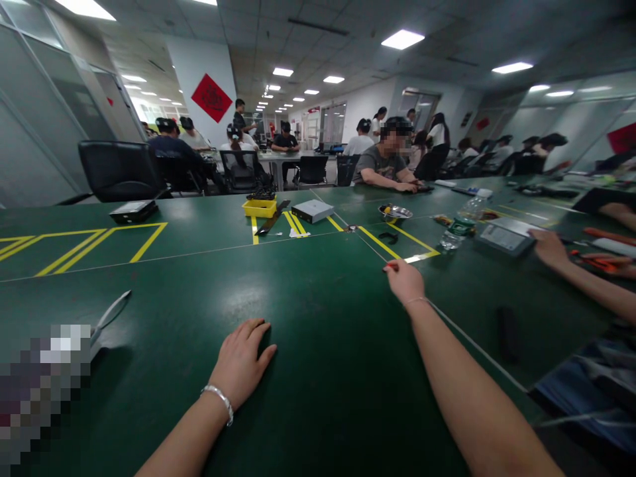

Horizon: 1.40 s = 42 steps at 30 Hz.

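My left hand, a silver bracelet at its wrist, rests on the green tabletop with its fingers stretched out and nothing in it. Farther forward, my right hand is closed in a pinch close to a seam in the table. A small reddish-orange spot shows at its fingertips, too small to name. Just beyond that hand lie yellow tape lines and a dark curved piece. A metal bowl with something yellow in it stands behind them.
A grey metal box and a yellow tray stand at the back. On the left sits a black-and-silver box. To the right are a plastic bottle and another person's hand at a grey box. Someone sits across the table.
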### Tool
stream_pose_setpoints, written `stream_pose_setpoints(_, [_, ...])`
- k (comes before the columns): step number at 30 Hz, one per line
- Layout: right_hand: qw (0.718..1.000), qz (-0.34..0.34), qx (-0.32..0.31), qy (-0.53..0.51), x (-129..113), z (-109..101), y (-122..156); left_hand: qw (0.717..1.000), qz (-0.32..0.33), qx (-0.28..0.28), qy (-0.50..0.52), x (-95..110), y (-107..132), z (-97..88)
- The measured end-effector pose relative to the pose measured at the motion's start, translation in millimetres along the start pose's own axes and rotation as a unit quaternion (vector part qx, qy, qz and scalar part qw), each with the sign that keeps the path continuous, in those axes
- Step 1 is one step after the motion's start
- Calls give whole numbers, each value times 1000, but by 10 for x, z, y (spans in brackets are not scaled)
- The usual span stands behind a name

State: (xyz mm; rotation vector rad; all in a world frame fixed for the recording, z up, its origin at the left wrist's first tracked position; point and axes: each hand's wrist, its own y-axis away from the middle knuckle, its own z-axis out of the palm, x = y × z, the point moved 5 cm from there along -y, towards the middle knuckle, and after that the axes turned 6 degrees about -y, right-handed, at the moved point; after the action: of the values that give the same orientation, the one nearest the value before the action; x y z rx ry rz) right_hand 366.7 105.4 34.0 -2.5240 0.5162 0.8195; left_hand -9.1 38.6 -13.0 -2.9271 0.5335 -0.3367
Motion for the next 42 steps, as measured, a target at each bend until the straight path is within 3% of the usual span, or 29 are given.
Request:
stream_pose_setpoints(3, [997,62,28,45,534,-219,-168,1000,-2,-12,-3,-4,7,22])
stream_pose_setpoints(6, [989,124,27,82,870,-240,-201,1000,-4,-16,-3,-9,12,29])
stream_pose_setpoints(9, [983,150,37,98,972,-233,-176,1000,-3,-16,-3,-17,12,31])
stream_pose_setpoints(12, [983,137,61,105,889,-259,-146,1000,-1,-11,-5,-23,9,29])
stream_pose_setpoints(16, [994,33,54,84,441,-158,-118,1000,-1,-9,-4,-22,2,33])
stream_pose_setpoints(20, [984,-170,-60,2,-416,303,238,1000,-5,-5,-5,-2,3,29])
stream_pose_setpoints(23, [940,-285,-176,-58,-1012,739,856,1000,-3,3,-9,17,9,25])
stream_pose_setpoints(25, [892,-358,-260,-93,-1287,966,1283,1000,8,1,-13,30,12,33])
stream_pose_setpoints(28, [820,-467,-316,-100,-1458,1048,1570,1000,16,-13,-14,31,14,52])
stream_pose_setpoints(29, [823,-473,-304,-78,-1431,1010,1498,1000,15,-17,-12,27,14,56])
stream_pose_setpoints(31, [876,-416,-245,-10,-1243,849,1119,1000,12,-23,-9,21,14,59])
stream_pose_setpoints(33, [935,-307,-165,62,-892,590,621,1000,11,-28,-8,19,13,63])
stream_pose_setpoints(35, [964,-229,-99,94,-480,315,222,999,8,-34,-10,19,11,67])
stream_pose_setpoints(38, [987,-56,-12,150,213,22,-115,999,8,-46,-6,18,7,76])
stream_pose_setpoints(40, [981,53,10,185,578,-42,-176,999,9,-50,1,17,6,77])
stream_pose_setpoints(42, [976,92,-1,199,763,-13,-194,999,9,-49,7,14,6,71])
